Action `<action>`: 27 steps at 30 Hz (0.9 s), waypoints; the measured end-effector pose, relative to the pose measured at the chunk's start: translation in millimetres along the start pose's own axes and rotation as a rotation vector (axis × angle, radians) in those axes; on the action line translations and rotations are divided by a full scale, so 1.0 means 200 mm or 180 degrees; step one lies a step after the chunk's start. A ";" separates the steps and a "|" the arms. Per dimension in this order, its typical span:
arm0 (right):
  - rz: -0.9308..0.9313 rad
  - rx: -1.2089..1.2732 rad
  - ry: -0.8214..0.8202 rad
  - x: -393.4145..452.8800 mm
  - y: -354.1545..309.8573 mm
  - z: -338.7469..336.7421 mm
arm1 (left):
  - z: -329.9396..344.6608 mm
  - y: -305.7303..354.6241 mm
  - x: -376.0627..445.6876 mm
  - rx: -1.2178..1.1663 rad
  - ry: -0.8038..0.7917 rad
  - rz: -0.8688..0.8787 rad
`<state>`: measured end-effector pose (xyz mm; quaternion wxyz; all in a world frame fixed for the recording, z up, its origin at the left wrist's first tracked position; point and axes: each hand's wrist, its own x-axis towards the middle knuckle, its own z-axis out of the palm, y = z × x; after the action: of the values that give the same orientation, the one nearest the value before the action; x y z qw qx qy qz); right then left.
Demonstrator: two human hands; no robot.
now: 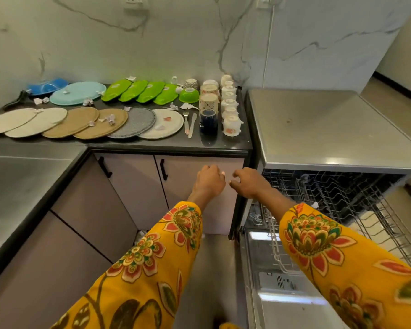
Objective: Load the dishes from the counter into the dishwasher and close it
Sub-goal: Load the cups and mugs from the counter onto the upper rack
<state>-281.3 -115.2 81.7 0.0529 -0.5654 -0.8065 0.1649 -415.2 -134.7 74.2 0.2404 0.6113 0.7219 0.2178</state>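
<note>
Dishes cover the dark counter [166, 146]: a front row of round plates, from beige [7, 121] to a white plate [163, 123], behind them a light blue platter [77, 92] and several green plates [140, 91]. A fork [186, 122], a dark blue cup [208, 121] and a row of white cups [230, 124] stand at the right. The dishwasher [342, 198] is open with its wire racks pulled out and its door [282, 293] down. My left hand [209, 180] and my right hand [248, 181] hover below the counter edge, fingers loosely curled, holding nothing.
Crumpled paper scraps lie among the plates. A blue dish [48, 86] and a green bowl [188, 95] sit at the back. A steel worktop [318, 129] covers the dishwasher. Cabinet doors with black handles [163, 169] face me. A second counter [22, 186] runs along the left.
</note>
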 end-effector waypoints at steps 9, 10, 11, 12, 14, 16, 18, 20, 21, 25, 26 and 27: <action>0.0155 0.0091 0.0251 0.42 -0.04 -0.05 | -0.13 -0.01 0.39 -0.0413 0.0147 -0.0022; 0.0158 0.0097 0.0253 0.48 -0.02 -0.06 | -0.14 -0.01 0.45 -0.0455 0.0146 -0.0033; 0.0163 0.0089 0.0240 0.53 0.00 -0.07 | -0.13 0.00 0.50 -0.0505 0.0150 -0.0054; 0.0173 0.0094 0.0232 0.59 0.02 -0.08 | -0.12 0.01 0.56 -0.0556 0.0155 -0.0082; 0.0231 0.0189 0.0195 0.70 0.08 -0.09 | -0.09 0.02 0.67 -0.0628 0.0137 -0.0140; 0.0341 0.0339 0.0171 0.80 0.13 -0.09 | -0.05 0.04 0.78 -0.0729 0.0101 -0.0204; 0.0459 0.0483 0.0163 0.88 0.19 -0.08 | -0.01 0.07 0.89 -0.0883 0.0084 -0.0278; 0.0603 0.0673 0.0188 0.94 0.24 -0.07 | 0.03 0.10 0.98 -0.1026 0.0069 -0.0345; 0.0680 0.0804 0.0245 0.97 0.26 -0.07 | 0.04 0.12 1.02 -0.1077 0.0048 -0.0373; 0.0892 0.1335 0.0507 1.07 0.31 -0.09 | 0.08 0.16 1.14 -0.1312 -0.0031 -0.0441; 0.0921 0.1458 0.0547 1.09 0.31 -0.10 | 0.09 0.16 1.17 -0.1388 -0.0045 -0.0453; 0.0954 0.1562 0.0569 1.11 0.31 -0.10 | 0.10 0.17 1.20 -0.1476 -0.0059 -0.0472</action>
<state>-298.7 115.4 57.9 0.2339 -0.6607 -0.6422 0.3104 -410.4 108.6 60.0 0.3962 0.4871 0.6932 0.3538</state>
